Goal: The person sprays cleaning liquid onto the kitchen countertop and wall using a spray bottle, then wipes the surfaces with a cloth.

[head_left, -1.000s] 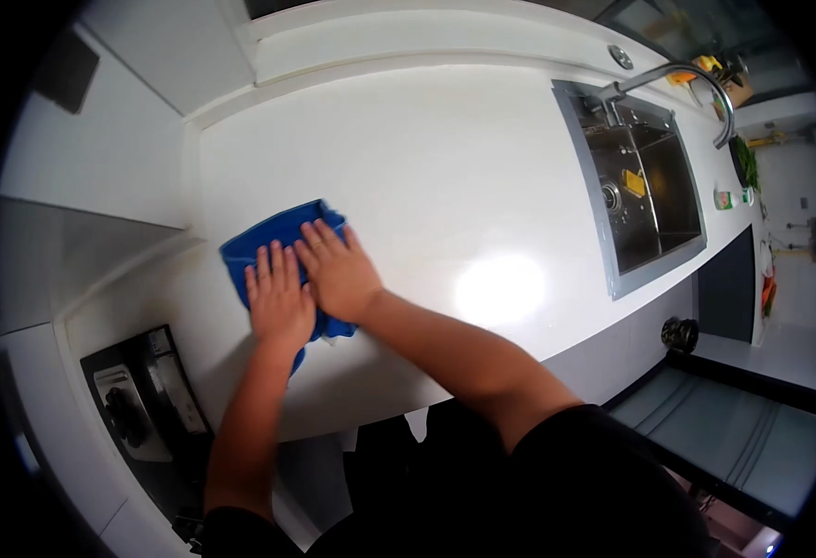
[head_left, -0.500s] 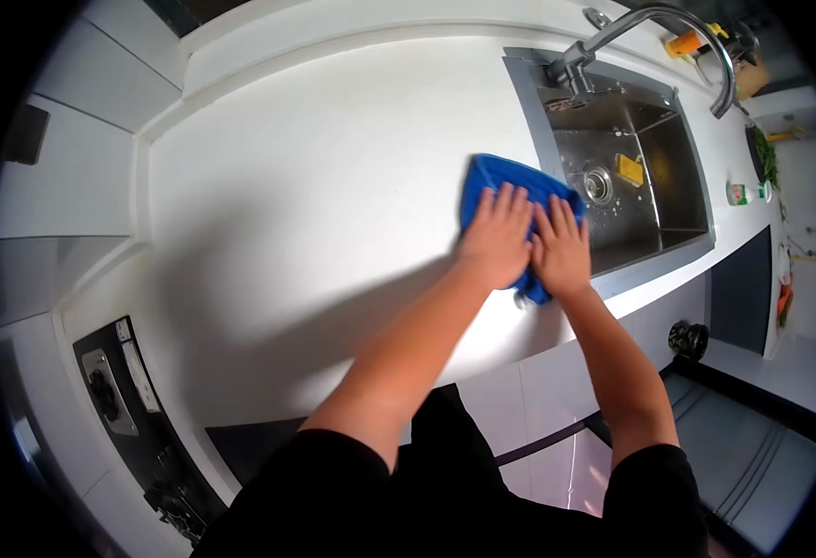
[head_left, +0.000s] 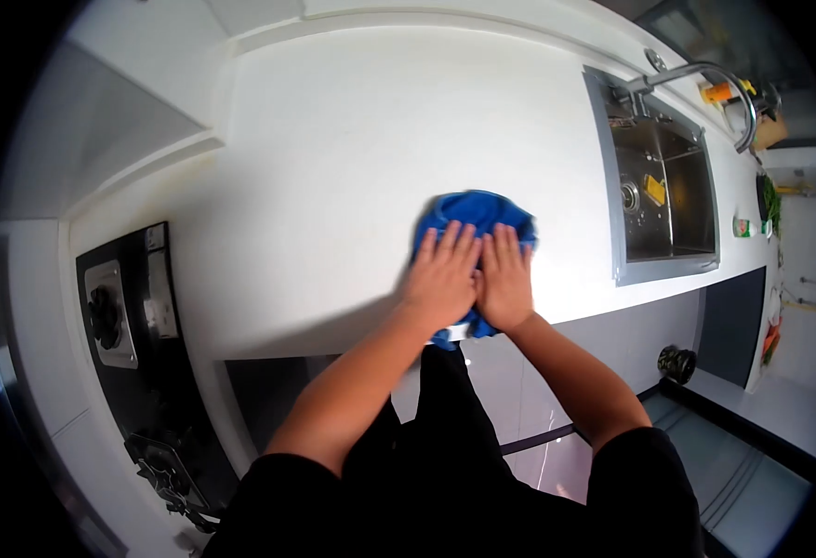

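Note:
A blue cloth (head_left: 476,206) lies bunched on the white countertop (head_left: 352,121), close to its front edge. On its left part my left hand (head_left: 442,282) presses flat, fingers stretched out and pointing away from me. My right hand (head_left: 505,286) lies flat beside it on the right part, the thumbs side by side. Both palms cover the middle of the cloth. Its lower corners show below the hands, at the counter's edge.
Right of the cloth is a steel sink (head_left: 620,251) with a yellow sponge (head_left: 654,190) inside and a curved faucet (head_left: 747,116) above. A gas stove (head_left: 138,316) is at left. A small bottle (head_left: 743,227) and green vegetables (head_left: 770,205) are beyond the sink.
Both hands have slid the blue cloth left, away from the sink edge, and somewhat toward me. The view has shifted left, showing more of the stove.

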A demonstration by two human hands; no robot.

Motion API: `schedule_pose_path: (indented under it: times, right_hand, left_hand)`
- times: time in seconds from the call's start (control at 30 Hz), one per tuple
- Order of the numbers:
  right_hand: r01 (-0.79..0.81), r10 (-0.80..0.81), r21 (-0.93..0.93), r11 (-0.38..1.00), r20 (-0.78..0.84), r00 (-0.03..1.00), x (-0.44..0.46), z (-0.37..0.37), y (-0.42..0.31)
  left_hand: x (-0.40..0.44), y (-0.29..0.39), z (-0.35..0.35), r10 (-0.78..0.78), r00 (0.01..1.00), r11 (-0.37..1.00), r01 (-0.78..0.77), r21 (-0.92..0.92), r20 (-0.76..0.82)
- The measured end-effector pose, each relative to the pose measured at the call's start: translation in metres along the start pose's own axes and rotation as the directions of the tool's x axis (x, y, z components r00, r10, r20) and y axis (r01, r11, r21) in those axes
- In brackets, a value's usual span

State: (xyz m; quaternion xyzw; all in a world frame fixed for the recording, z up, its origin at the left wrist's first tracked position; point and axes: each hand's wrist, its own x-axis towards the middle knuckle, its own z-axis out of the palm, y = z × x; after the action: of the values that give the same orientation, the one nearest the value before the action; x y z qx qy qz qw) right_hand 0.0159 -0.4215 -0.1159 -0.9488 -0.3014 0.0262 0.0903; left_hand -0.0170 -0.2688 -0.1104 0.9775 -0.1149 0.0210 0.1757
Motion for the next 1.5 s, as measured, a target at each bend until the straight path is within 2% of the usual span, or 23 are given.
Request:
schedule_pose_path:
  times: [0.13,0.3,0.37,0.4,0.47,0.57,0.67,0.87,0.93,1.1,1.17,1.27,1.4,1.43,1.5]
  right_hand:
    - [0.167,-0.167,0.015,0.986,0.030,0.985,0.053,0.023,-0.124]
    - [0.353,-0.356,0.133,0.926,-0.003,0.935,0.091,0.047,-0.270]
    - [0.418,-0.420,0.153,0.895,-0.020,0.907,0.098,0.058,-0.319]
    - [0.455,-0.456,0.154,0.877,-0.029,0.889,0.101,0.062,-0.339]
    - [0.489,-0.486,0.120,0.864,-0.056,0.872,0.104,0.064,-0.358]
    - [0.460,-0.464,0.228,0.858,-0.039,0.885,0.099,0.058,-0.344]
    - [0.428,-0.430,0.178,0.886,-0.028,0.902,0.087,0.049,-0.318]
    - [0.349,-0.353,0.157,0.924,-0.005,0.936,0.098,0.025,-0.249]
    - [0.387,-0.384,0.100,0.917,-0.048,0.922,0.122,0.027,-0.233]
    - [0.454,-0.445,0.152,0.878,-0.094,0.891,0.220,0.041,-0.232]
    - [0.510,-0.489,0.207,0.835,-0.146,0.860,0.253,0.045,-0.245]
    - [0.575,-0.554,0.190,0.796,-0.157,0.818,0.282,0.056,-0.262]
    - [0.627,-0.613,0.192,0.755,-0.132,0.779,0.282,0.048,-0.266]
    - [0.613,-0.616,0.260,0.746,-0.082,0.784,0.277,0.037,-0.262]
    - [0.597,-0.617,0.240,0.766,0.013,0.787,0.254,0.020,-0.251]
  left_hand:
    - [-0.083,-0.093,-0.049,-0.197,0.980,0.977,0.195,0.085,0.017]
    - [-0.190,-0.184,-0.085,-0.409,0.908,0.872,0.418,0.256,-0.087]
    - [-0.227,-0.211,-0.093,-0.466,0.876,0.822,0.481,0.306,-0.125]
    - [-0.243,-0.221,-0.099,-0.507,0.853,0.816,0.522,0.250,-0.127]
    - [-0.257,-0.233,-0.104,-0.546,0.833,0.794,0.548,0.263,-0.089]
    - [-0.252,-0.225,-0.106,-0.566,0.823,0.784,0.556,0.277,-0.052]
    - [-0.238,-0.217,-0.107,-0.531,0.847,0.829,0.516,0.214,0.016]
    - [-0.184,-0.204,-0.094,-0.382,0.923,0.918,0.384,0.101,-0.039]
    - [-0.155,-0.211,-0.094,-0.393,0.917,0.914,0.398,0.080,-0.067]
    - [-0.086,-0.261,-0.100,-0.434,0.891,0.882,0.451,0.139,-0.137]
    - [-0.073,-0.289,-0.100,-0.460,0.869,0.859,0.488,0.156,-0.183]
    - [-0.076,-0.319,-0.109,-0.469,0.860,0.846,0.503,0.177,-0.204]
    - [-0.090,-0.330,-0.121,-0.468,0.850,0.848,0.509,0.148,-0.241]
    - [-0.092,-0.328,-0.126,-0.518,0.832,0.820,0.549,0.164,-0.196]
    - [-0.102,-0.323,-0.138,-0.564,0.818,0.788,0.573,0.225,-0.108]
